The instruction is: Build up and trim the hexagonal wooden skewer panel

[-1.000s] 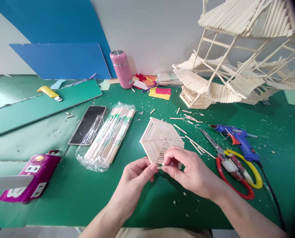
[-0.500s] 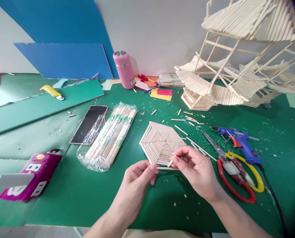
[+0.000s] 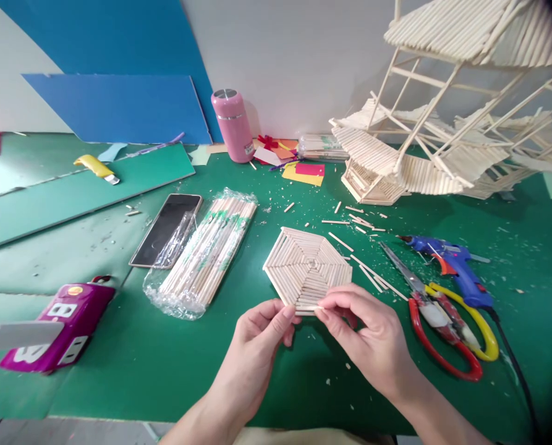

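Note:
A hexagonal panel of thin wooden sticks [image 3: 298, 262], laid in rings around a centre, is between my hands. My left hand [image 3: 261, 330] pinches its lower left corner with thumb and fingers. At the near edge, my right hand [image 3: 363, 324] has thumb and forefinger closed on a short stick [image 3: 309, 308] lying along that edge. Cut stick pieces [image 3: 377, 275] lie to the right of the panel. Left of it is a clear plastic pack of sticks [image 3: 211, 253].
Scissors [image 3: 436, 306] and a blue glue gun [image 3: 461, 266] with a cable lie right. A large stick-built model [image 3: 415, 148] stands behind. A pink bottle [image 3: 233, 127], phone [image 3: 167, 228], yellow cutter [image 3: 94, 167] and purple power strip [image 3: 67, 324] are farther left.
My right hand has lowered its short stick from a tilted position above the panel to lie along the near edge. The view has shifted slightly.

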`<action>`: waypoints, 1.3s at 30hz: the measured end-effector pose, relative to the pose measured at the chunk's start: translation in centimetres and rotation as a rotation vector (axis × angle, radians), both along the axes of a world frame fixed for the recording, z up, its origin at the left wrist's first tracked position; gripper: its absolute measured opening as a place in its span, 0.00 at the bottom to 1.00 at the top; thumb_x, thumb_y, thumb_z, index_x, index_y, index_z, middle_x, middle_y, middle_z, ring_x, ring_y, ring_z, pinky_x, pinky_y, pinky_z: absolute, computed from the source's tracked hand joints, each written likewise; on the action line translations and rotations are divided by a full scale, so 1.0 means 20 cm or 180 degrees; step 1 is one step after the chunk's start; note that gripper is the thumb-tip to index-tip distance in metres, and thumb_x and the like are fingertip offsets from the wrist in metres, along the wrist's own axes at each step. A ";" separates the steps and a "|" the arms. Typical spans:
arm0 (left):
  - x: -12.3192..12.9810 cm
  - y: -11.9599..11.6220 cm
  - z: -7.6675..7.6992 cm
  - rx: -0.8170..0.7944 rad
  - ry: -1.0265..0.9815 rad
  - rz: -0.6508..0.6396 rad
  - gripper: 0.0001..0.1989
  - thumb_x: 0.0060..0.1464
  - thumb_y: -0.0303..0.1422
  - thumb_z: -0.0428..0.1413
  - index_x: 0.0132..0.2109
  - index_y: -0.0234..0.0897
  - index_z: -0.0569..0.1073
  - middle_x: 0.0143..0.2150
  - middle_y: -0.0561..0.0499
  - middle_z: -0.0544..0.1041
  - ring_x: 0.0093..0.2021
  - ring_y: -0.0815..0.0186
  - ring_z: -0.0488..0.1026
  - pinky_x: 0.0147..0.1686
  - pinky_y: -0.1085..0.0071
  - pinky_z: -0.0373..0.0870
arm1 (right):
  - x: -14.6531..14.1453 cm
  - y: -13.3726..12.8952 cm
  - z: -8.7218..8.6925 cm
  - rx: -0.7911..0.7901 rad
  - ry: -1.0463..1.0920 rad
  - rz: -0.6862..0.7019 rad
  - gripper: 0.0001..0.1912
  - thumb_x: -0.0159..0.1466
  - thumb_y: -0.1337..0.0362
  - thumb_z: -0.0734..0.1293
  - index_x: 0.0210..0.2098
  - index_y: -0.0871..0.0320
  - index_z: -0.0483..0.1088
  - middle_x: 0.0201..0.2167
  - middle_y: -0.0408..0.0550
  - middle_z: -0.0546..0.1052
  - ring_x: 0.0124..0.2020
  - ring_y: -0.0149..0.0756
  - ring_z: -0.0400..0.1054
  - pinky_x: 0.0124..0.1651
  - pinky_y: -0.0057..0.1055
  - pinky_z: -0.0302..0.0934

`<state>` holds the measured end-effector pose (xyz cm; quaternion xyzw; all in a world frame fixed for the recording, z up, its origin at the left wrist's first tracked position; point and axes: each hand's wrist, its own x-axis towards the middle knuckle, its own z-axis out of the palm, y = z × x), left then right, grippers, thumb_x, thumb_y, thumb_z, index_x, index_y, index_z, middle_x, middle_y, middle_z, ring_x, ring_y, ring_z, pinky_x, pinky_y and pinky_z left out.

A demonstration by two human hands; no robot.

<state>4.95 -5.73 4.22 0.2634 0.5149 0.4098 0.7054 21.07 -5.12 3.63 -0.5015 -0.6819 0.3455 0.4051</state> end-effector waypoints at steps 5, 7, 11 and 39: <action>-0.01 -0.01 -0.01 -0.0001 -0.0011 0.0033 0.12 0.48 0.38 0.59 0.27 0.32 0.74 0.23 0.52 0.68 0.25 0.72 0.59 0.29 0.74 0.56 | 0.02 0.00 -0.02 0.0364 -0.0395 0.0063 0.05 0.61 0.69 0.63 0.34 0.56 0.71 0.28 0.45 0.71 0.32 0.33 0.67 0.34 0.30 0.64; 0.00 -0.01 -0.01 -0.0007 -0.0045 0.0021 0.12 0.48 0.37 0.59 0.27 0.31 0.74 0.23 0.52 0.68 0.25 0.72 0.59 0.29 0.75 0.56 | 0.03 0.00 -0.03 0.0388 -0.0422 0.0059 0.05 0.60 0.70 0.64 0.34 0.56 0.71 0.28 0.45 0.70 0.32 0.33 0.66 0.34 0.30 0.63; 0.00 0.00 -0.02 -0.0081 -0.0129 -0.0003 0.12 0.48 0.37 0.59 0.27 0.31 0.74 0.23 0.52 0.67 0.25 0.73 0.58 0.28 0.75 0.56 | 0.03 -0.01 -0.04 0.0409 -0.0409 0.0056 0.05 0.60 0.71 0.64 0.35 0.57 0.71 0.29 0.46 0.70 0.32 0.33 0.66 0.34 0.30 0.63; -0.01 0.02 -0.05 -0.0225 -0.0028 0.0230 0.10 0.48 0.35 0.59 0.26 0.31 0.72 0.20 0.54 0.66 0.23 0.73 0.60 0.27 0.74 0.59 | -0.01 -0.12 -0.12 0.0569 -0.1097 0.0129 0.21 0.62 0.74 0.58 0.56 0.63 0.61 0.38 0.55 0.71 0.37 0.40 0.63 0.38 0.39 0.62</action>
